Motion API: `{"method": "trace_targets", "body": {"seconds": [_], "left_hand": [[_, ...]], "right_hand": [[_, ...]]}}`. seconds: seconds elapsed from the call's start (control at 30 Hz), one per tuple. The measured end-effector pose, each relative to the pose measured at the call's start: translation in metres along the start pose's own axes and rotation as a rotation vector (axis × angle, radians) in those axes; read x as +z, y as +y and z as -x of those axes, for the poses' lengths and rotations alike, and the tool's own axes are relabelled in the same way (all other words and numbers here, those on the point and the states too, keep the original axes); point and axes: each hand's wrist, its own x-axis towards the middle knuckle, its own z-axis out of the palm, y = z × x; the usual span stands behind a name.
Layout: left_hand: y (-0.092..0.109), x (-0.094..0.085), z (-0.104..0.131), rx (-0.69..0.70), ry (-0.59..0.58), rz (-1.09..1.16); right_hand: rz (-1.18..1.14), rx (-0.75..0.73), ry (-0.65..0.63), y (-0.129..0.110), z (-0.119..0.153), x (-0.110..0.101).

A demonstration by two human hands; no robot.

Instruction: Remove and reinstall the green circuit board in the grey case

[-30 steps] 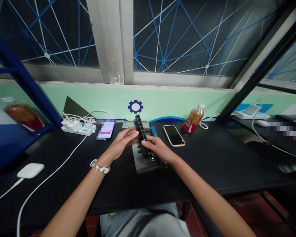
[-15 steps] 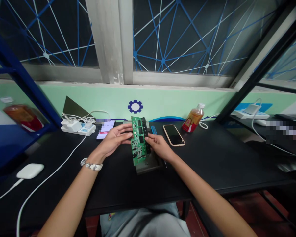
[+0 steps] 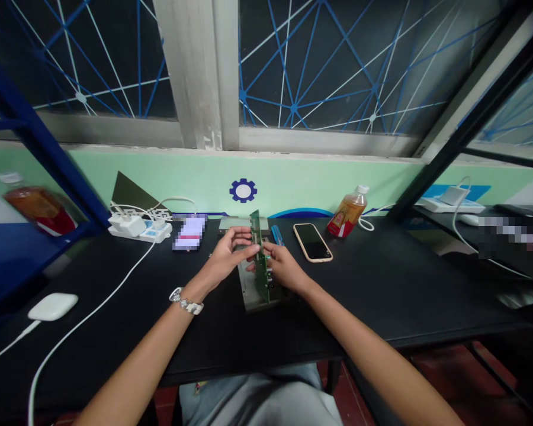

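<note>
A green circuit board (image 3: 262, 275) is held on edge, its narrow side facing me, above a grey metal plate or casing (image 3: 251, 302) on the black table. My left hand (image 3: 231, 251) grips the board from the left, thumb against its face. From the right, my right hand (image 3: 284, 266) holds it, with some fingertips hidden behind the board. Just behind my right hand lies a blue-handled screwdriver (image 3: 277, 235). Another flat grey piece (image 3: 231, 223) lies behind the casing, partly covered by my left hand and the board.
A phone in a pale case (image 3: 313, 242) and a drink bottle (image 3: 349, 212) are at the right. To the left are a lit phone (image 3: 190, 232), a white power strip (image 3: 153, 232), a white charger (image 3: 53, 306) and a long white cable (image 3: 93, 312).
The board has turned from showing its component face to nearly edge-on, and shifted slightly right. My left hand has moved right along with it, while my right hand's fingers have gone partly behind it.
</note>
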Motion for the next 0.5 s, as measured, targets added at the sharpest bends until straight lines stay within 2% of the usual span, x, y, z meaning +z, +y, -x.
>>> {"method": "trace_targets", "body": {"seconds": [0.1,0.2,0.33,0.4,0.5], "left_hand": [[0.009,-0.009,0.004,-0.067,-0.087,-0.006],[0.018,-0.018,0.008,-0.211,-0.146,-0.006],[0.021,-0.023,0.014,-0.380,-0.372,0.053],[0.020,-0.022,0.015,-0.401,-0.447,0.079],[0.015,-0.018,0.016,-0.380,-0.457,0.076]], "right_hand": [[0.049,0.001,0.118,0.002,-0.001,-0.007],[0.154,-0.089,0.216,0.005,-0.001,-0.014],[0.226,-0.252,0.237,0.006,0.000,-0.016],[0.215,-0.298,0.228,0.004,0.001,-0.013],[0.219,-0.365,0.249,0.001,0.003,-0.008]]}}
